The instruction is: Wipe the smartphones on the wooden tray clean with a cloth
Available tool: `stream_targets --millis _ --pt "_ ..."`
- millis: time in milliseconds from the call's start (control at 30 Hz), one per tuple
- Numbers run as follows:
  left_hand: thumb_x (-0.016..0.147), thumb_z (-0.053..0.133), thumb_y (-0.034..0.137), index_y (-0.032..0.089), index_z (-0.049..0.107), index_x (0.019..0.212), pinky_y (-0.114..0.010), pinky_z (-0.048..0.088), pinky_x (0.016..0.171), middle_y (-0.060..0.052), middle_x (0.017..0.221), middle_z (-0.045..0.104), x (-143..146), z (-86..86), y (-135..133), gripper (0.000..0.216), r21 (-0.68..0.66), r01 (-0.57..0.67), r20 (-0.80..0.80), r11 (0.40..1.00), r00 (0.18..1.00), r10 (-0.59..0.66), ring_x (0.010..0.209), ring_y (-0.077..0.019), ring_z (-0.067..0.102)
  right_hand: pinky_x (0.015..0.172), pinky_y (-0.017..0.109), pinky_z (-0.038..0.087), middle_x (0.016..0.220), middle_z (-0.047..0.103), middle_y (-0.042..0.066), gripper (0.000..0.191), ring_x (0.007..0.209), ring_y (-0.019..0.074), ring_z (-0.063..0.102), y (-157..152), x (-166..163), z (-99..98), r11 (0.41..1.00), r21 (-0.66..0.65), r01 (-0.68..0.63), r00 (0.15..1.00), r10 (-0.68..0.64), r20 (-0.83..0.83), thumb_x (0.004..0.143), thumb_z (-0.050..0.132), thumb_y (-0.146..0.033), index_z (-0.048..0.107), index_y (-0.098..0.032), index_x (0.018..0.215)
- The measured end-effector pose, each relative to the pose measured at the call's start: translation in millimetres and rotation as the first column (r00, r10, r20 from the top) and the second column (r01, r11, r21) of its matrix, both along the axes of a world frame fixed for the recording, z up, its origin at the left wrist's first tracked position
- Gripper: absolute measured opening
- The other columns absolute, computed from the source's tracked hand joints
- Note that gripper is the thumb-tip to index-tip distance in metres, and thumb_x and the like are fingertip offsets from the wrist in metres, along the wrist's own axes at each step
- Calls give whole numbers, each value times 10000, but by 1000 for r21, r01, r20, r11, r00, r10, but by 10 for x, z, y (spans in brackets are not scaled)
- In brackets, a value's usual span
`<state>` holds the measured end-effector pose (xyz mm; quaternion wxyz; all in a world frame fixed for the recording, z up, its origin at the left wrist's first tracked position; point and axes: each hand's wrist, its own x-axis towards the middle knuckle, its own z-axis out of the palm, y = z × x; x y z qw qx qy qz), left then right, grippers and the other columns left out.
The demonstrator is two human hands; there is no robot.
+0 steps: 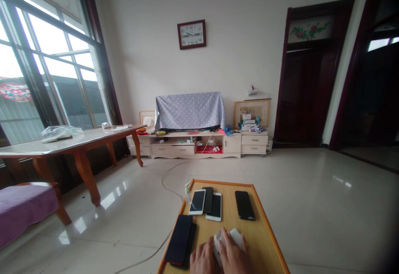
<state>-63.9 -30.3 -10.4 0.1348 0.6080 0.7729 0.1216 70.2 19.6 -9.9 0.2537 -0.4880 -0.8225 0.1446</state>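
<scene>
At the near end of the small wooden table, my left hand (pixel 203 259) has its fingers curled against a white phone (pixel 217 252). Bent over the same phone from the right is my right hand (pixel 235 254), its fingers gripping it. A pale rounded piece (pixel 236 236) shows beyond the right fingers; whether it is part of this phone or a separate thing I cannot tell. Left of my hands, a large dark phone (pixel 179 238) overlaps another dark one (pixel 190 245). Both palms and much of the white phone are hidden.
Farther up the table (pixel 264 240) lie two white-framed phones (pixel 197 202) (pixel 214 207), a dark phone (pixel 208 195) between them and a black phone (pixel 245 205) to the right. A small pump bottle (pixel 187 194) stands by the left rim. A cable (pixel 146 261) runs along the floor.
</scene>
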Motion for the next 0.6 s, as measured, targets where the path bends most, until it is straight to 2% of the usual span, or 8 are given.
stream_targets --millis 100,200,267,367,467,533,600 --pt "959 334 241 262 467 1499 -333 342 1116 -27 1514 535 3 -45 16 557 33 -28 -11 999 1000 29 1359 -207 490 1200 544 323 1302 682 55 513 1240 288 632 -94 -183 -75 997 1 -75 996 75 -40 1043 296 -448 546 -271 1456" --pt "962 327 234 273 458 1504 -321 333 1111 -19 1532 515 5 -41 20 559 35 -31 -26 999 999 32 1369 -199 477 1222 548 270 1289 694 50 496 1196 280 663 -141 -251 -74 998 25 -56 996 57 -61 1042 282 -410 603 -282 1398" --pt "936 391 279 273 443 1512 -316 330 1106 -20 1529 518 -1 -15 17 579 -5 -14 -18 1000 1000 13 1378 -205 466 1233 565 222 1281 703 51 481 1217 274 650 -108 -182 -3 999 9 -35 998 36 -58 1045 284 -415 629 -300 1360" --pt "803 558 343 264 429 1517 -316 319 1109 -30 1515 531 -13 22 8 730 -30 -2 -19 1000 1000 2 1382 -239 456 1223 640 141 1298 697 67 472 1270 284 611 19 36 129 999 -17 44 998 -45 -52 1048 290 -453 629 -309 1344" --pt "699 634 366 272 461 1493 -326 304 1118 -34 1503 543 -18 37 1 818 -14 9 -4 1000 1000 -10 1384 -267 448 1199 709 83 1337 675 73 495 1285 298 597 155 252 157 989 -27 144 988 -145 -49 1049 258 -464 609 -306 1361" --pt "686 636 370 282 469 1485 -333 297 1124 -28 1498 548 -18 44 0 820 -16 17 10 1000 1000 -17 1384 -266 444 1191 723 111 1343 670 77 499 1292 318 590 197 320 78 982 -3 188 982 -188 -21 1037 277 -471 605 -303 1375" --pt "699 624 364 282 455 1493 -337 292 1131 -21 1503 542 -18 49 0 816 -27 25 13 999 1000 -25 1388 -256 439 1181 704 211 1350 661 86 489 1299 342 579 169 287 -71 982 55 180 983 -181 16 1012 346 -494 627 -299 1361"
